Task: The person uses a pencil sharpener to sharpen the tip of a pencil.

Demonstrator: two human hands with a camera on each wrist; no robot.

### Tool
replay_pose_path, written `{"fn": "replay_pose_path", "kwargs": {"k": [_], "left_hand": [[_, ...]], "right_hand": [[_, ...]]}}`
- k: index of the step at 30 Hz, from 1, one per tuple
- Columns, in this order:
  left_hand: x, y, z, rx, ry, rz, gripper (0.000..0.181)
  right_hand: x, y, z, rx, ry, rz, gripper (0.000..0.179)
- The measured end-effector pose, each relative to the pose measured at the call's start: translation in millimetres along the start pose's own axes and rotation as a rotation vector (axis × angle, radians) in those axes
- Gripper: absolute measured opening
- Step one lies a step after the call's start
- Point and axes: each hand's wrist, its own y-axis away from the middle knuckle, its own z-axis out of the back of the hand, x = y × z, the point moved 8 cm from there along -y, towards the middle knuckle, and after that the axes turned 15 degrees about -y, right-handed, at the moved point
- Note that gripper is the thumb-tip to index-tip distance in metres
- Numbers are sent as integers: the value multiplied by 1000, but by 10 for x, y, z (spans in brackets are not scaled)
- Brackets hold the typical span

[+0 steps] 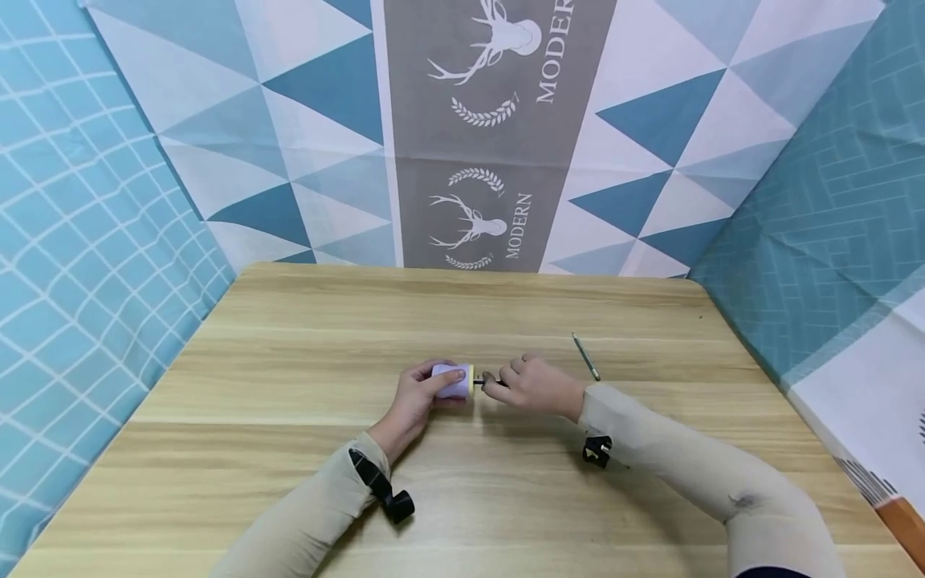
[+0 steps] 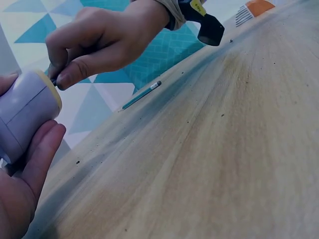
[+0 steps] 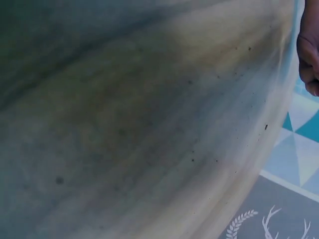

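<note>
My left hand (image 1: 419,395) grips a lilac cylinder (image 1: 450,379) with a pale yellow rim, lying on its side; it looks like a pencil sharpener. In the left wrist view the sharpener (image 2: 27,112) is cut off at the left edge, between the thumb and the fingers. A thin dark rod (image 1: 479,381) sticks out of its rimmed end. The right hand (image 1: 536,387) pinches this rod, its fingers curled and hiding the rod's far end. Only part of a hand (image 3: 309,55) shows at the right edge of the right wrist view.
A green pencil (image 1: 586,357) lies on the wooden table (image 1: 325,337), beyond the right wrist. Black camera straps (image 1: 379,486) sit on both sleeves. Patterned cloths hang behind the table (image 1: 470,144) and at both sides.
</note>
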Motion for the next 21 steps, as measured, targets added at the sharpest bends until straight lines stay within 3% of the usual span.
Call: {"fn": "replay_pose_path", "kwargs": {"k": [4,7,11,15,18,21], "left_hand": [[18,16,25,-11,-1,14,16],[15,23,31,-10,3,12,16],[17,23,31,-3,15,7,12],[17,31,19,7,28,7,10],[8,44,9,6,31,9,10],[0,40,-7,7,37,6,10]], "right_hand": [[-32,-40,-69,116,-199,-99,16],[-113,-54,-140,205,-478,-261,7],[-235,-47,-213,243,-907,-493,12],[-332,-51,-238,241,-1212,-641,16],[-372,-16,-299,315,-1422,-787,19],[-364,81,-391,401,-1684,-993,26]]}}
